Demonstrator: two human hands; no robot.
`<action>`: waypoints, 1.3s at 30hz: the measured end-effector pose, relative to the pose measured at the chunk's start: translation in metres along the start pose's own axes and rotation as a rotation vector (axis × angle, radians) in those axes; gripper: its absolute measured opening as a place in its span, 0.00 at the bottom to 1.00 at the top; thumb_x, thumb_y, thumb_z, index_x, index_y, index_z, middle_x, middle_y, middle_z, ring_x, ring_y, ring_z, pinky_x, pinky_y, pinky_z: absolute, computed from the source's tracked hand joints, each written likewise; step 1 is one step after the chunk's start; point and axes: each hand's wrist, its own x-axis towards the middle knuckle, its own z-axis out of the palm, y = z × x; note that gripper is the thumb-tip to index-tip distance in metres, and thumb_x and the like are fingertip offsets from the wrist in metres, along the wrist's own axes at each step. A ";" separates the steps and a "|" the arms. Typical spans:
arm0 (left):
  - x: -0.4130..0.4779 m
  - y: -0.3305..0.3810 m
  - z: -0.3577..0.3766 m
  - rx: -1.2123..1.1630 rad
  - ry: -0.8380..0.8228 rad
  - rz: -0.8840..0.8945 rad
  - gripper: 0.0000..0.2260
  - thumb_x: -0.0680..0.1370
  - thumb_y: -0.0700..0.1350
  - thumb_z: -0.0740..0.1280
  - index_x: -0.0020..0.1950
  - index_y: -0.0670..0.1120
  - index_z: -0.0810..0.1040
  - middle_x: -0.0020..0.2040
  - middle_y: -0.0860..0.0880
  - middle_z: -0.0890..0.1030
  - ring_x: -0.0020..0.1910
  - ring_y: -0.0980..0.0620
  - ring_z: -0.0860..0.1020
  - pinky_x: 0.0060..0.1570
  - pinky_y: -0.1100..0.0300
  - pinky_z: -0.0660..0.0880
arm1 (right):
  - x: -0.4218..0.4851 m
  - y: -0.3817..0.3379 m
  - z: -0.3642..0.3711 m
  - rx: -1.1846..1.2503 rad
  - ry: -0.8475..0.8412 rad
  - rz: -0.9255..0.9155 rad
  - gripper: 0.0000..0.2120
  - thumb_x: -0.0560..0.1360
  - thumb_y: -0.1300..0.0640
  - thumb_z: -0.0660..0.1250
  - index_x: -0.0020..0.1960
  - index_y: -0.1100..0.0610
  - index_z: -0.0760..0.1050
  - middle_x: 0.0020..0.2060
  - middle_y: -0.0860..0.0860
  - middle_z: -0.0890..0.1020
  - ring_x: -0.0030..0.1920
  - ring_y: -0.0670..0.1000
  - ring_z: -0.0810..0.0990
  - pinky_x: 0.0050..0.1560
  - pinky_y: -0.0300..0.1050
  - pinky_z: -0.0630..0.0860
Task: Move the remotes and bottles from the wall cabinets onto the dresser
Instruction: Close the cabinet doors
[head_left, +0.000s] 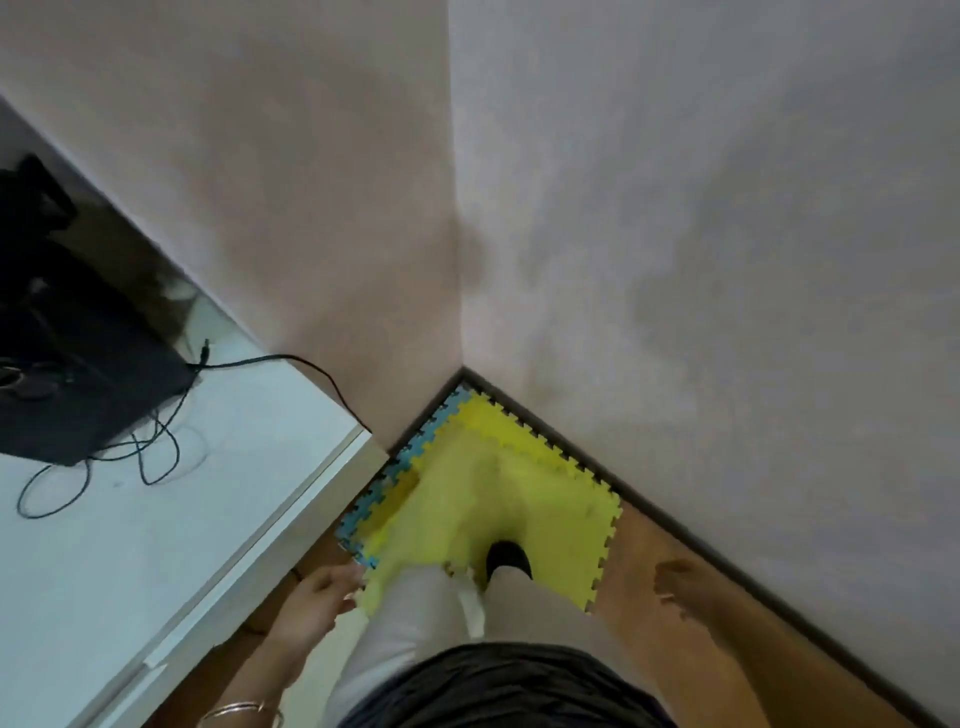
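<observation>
You're looking straight down into a corner where 2 pale plaster walls (260, 156) meet, with a dark skirting board (675, 525) running along the foot of the right one. The glossy white dresser (156, 519) is on your left, its long edge cutting diagonally across the view. At its far end there's a flat black box-like object (88, 374), too blurred to name, and a thin black cable (291, 358) loops over the white top and trails off the corner towards the wall.

Your left hand (319, 597) hangs just beside the dresser's front edge, low in the view. The fingers are loosely curled and I see nothing in them, though the blur is heavy. 2 thin metal bangles (241, 709) sit on that wrist.

Your right hand (683, 584) hangs over the brown wooden floor (675, 649), near the skirting board, fingers relaxed, slightly apart and pointing down, with nothing in its grip.

Between your hands, yellow interlocking foam mats (519, 493) fill the corner, and a blue foam mat (447, 410) peeks out along their left side. 1 foot in a dark sock or shoe (509, 556) is planted on the yellow, below pale trousers (415, 623).
</observation>
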 end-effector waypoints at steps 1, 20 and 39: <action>-0.005 0.003 0.000 -0.025 0.003 -0.003 0.07 0.78 0.47 0.63 0.50 0.46 0.77 0.51 0.47 0.80 0.49 0.47 0.77 0.43 0.58 0.71 | 0.005 -0.019 -0.003 -0.015 -0.006 -0.039 0.06 0.78 0.64 0.58 0.48 0.65 0.73 0.38 0.57 0.74 0.41 0.58 0.75 0.39 0.48 0.70; -0.004 -0.013 -0.006 -0.636 0.282 -0.372 0.05 0.79 0.40 0.60 0.48 0.41 0.74 0.35 0.46 0.75 0.25 0.52 0.74 0.25 0.66 0.63 | 0.067 -0.203 0.059 -0.553 -0.277 -0.224 0.05 0.77 0.68 0.60 0.52 0.63 0.70 0.32 0.53 0.74 0.21 0.44 0.73 0.20 0.31 0.68; -0.087 0.139 -0.012 -0.754 0.937 0.058 0.06 0.78 0.43 0.63 0.51 0.50 0.78 0.52 0.50 0.81 0.54 0.50 0.79 0.47 0.60 0.71 | -0.030 -0.475 0.095 -0.788 -0.704 -1.163 0.08 0.76 0.62 0.63 0.55 0.56 0.73 0.46 0.51 0.78 0.49 0.50 0.75 0.52 0.35 0.74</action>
